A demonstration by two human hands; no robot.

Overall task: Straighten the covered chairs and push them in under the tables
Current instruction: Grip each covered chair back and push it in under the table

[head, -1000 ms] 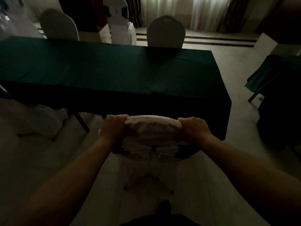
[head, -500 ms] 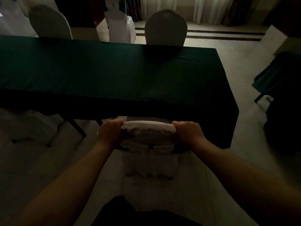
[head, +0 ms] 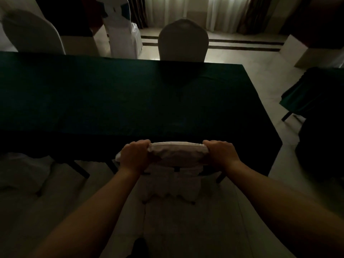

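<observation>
A white-covered chair (head: 177, 155) stands straight in front of me, its seat hidden under the near edge of a long table with a dark green cloth (head: 111, 101). My left hand (head: 135, 157) grips the left end of the chair's top edge. My right hand (head: 221, 152) grips the right end. The cover's pleated skirt hangs down below my hands to the pale tiled floor. The room is dim.
Across the table stand two covered chairs, one at the far middle (head: 183, 40) and one at the far left (head: 32, 34). Another white-covered chair (head: 22, 170) sits at my near left. A second green-clothed table (head: 314, 90) is at the right. Curtains line the back wall.
The chair has slid forward, so its seat has gone under the table edge. My hands kept their grip on its top, and my view moved closer to the table.
</observation>
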